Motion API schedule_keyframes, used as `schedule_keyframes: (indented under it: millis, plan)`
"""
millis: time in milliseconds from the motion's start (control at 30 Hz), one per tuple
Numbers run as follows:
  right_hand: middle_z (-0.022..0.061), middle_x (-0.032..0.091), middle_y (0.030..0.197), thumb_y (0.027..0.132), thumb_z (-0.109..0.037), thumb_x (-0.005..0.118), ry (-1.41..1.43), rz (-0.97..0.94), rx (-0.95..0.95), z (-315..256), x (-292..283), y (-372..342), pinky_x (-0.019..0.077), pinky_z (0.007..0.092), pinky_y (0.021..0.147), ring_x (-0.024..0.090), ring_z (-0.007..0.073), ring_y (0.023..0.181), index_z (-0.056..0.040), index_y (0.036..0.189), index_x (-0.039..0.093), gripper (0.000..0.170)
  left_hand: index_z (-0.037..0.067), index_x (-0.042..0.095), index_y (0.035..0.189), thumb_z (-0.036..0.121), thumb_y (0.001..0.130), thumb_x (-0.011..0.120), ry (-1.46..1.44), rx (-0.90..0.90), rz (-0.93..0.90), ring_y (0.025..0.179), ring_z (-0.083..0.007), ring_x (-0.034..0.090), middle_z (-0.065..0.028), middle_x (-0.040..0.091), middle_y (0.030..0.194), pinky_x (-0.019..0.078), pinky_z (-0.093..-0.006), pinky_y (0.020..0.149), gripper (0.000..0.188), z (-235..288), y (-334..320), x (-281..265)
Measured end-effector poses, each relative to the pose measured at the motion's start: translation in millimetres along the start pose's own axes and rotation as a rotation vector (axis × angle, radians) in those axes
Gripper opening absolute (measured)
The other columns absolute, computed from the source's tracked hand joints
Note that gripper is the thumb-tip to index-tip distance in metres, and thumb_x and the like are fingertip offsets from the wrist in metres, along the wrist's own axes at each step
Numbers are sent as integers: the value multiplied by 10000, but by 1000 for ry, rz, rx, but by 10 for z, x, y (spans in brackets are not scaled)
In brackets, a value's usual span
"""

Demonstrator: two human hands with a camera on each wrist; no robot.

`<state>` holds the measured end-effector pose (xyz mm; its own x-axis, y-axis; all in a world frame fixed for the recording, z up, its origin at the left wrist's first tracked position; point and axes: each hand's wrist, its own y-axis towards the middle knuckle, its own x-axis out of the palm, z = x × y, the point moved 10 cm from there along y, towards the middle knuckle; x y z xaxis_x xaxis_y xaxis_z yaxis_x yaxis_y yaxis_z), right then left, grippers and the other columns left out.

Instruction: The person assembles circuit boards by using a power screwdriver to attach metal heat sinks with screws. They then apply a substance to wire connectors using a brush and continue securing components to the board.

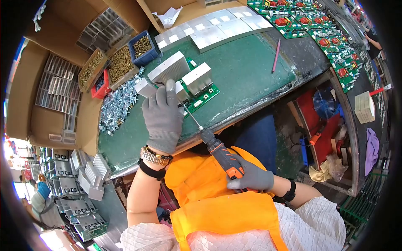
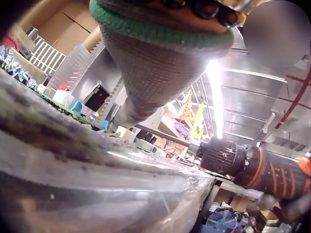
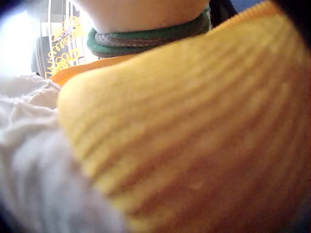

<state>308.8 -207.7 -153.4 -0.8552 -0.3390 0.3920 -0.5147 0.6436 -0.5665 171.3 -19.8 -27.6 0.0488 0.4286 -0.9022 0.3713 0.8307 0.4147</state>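
Note:
In the head view a green circuit board [image 1: 202, 99] with silver finned heat sinks lies near the bench's front edge. My gloved left hand [image 1: 162, 111] grips the nearest heat sink [image 1: 145, 88], its fingers lying across the top and covering the middle. My gloved right hand [image 1: 253, 175] holds a black-and-orange electric screwdriver [image 1: 220, 152] by its body. The long bit [image 1: 193, 116] slants up to the near side of the gripped heat sink. In the left wrist view the screwdriver [image 2: 228, 158] points at the board beside the left fingers. Orange apron cloth [image 3: 194, 136] fills the right wrist view.
Bins of brass screws [image 1: 121, 62], a blue bin [image 1: 142, 47] and loose metal clips [image 1: 119, 102] sit left of the board. Flat metal plates [image 1: 217, 31] line the back. A pink pencil [image 1: 276, 55] lies right. Populated boards [image 1: 322, 37] fill the far-right bench.

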Motion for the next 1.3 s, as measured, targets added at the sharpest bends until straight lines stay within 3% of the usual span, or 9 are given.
schedule_keyframes:
  millis: [567, 733, 967, 1067, 1133, 1167, 1200, 1267, 1300]
  plan:
    - [61, 560, 970, 723, -229, 796, -100, 83, 44, -63, 4, -15, 506, 252, 670, 567, 98, 767, -38, 1381, 344, 820, 79, 417, 1388, 209, 664, 787, -12, 15, 2, 1053, -313, 546, -118, 546, 1181, 423, -453, 926, 824, 3, -7, 9]
    - [45, 559, 918, 726, -227, 792, 139, -83, 70, 21, 100, 27, 494, 243, 633, 563, 93, 722, -45, 1373, 351, 803, 78, 421, 1379, 210, 668, 780, 0, 14, -3, 1046, -307, 550, -109, 551, 1155, 436, -453, 903, 807, 2, 7, 7]
    - [22, 555, 875, 727, -199, 785, 123, -119, 63, -32, 118, 14, 486, 245, 617, 559, 90, 681, -48, 1352, 363, 770, 78, 423, 1377, 234, 663, 781, 10, 36, 25, 1047, -306, 547, -116, 544, 1160, 432, -456, 900, 814, -4, -8, 25]
    - [24, 557, 940, 719, -214, 801, 27, -116, 48, -28, 55, 5, 487, 242, 670, 555, 86, 754, -41, 1368, 351, 809, 76, 407, 1391, 252, 683, 782, 53, -5, -43, 1083, -315, 538, -120, 540, 1175, 417, -466, 938, 820, -56, -4, -27]
    - [25, 554, 990, 715, -225, 817, -109, -85, -28, -85, -99, -70, 485, 244, 732, 542, 85, 840, -36, 1385, 341, 843, 66, 386, 1405, 286, 702, 790, -132, 43, -233, 1153, -337, 509, -123, 521, 1229, 382, -478, 996, 841, -38, 46, -58]
    - [24, 552, 996, 698, -202, 837, -31, -95, -81, -77, -169, -137, 481, 254, 776, 534, 88, 897, -35, 1393, 341, 870, 37, 477, 1348, 283, 770, 749, -256, 114, -259, 1099, -343, 562, -135, 568, 1189, 415, -456, 979, 685, -97, 122, -159]
    - [24, 552, 996, 698, -202, 837, -49, -101, -99, -116, -181, -186, 481, 254, 776, 534, 88, 897, -35, 1393, 341, 870, 37, 477, 1348, 283, 770, 749, -243, 110, -237, 1099, -343, 562, -135, 568, 1189, 415, -456, 979, 685, -283, 256, -208]
    - [8, 577, 901, 669, -117, 802, 41, -26, -36, -152, -266, -297, 472, 237, 655, 560, 72, 753, -53, 1339, 360, 804, 50, 590, 1250, 248, 874, 630, -1026, -236, -230, 872, -309, 654, -134, 648, 1015, 505, -402, 851, 427, -898, 614, -139]
    - [15, 577, 902, 659, -103, 808, 67, -74, -2, -167, -270, -282, 477, 236, 669, 564, 81, 763, -50, 1384, 316, 878, 76, 641, 1177, 210, 880, 606, -779, -176, -136, 833, -311, 665, -139, 670, 969, 521, -391, 813, 328, -1127, 869, -129]
